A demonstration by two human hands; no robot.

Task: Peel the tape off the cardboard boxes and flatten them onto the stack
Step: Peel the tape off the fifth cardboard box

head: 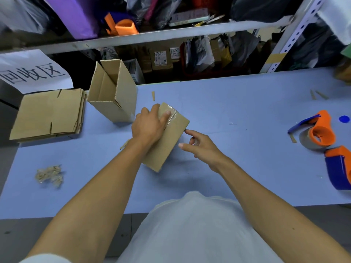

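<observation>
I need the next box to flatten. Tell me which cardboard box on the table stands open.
The open box standing beside the flattened stack. Its top flaps are up and its inside shows, whereas the taped box under the left hand is closed.

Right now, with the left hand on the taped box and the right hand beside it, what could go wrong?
1. The left hand lies over the clear tape on the taped box, so peeling may snag or tear the tape into shreds.
2. The right hand is off the box; a pull could drag it across the table.
3. The open box stands close and could be knocked over.
</observation>
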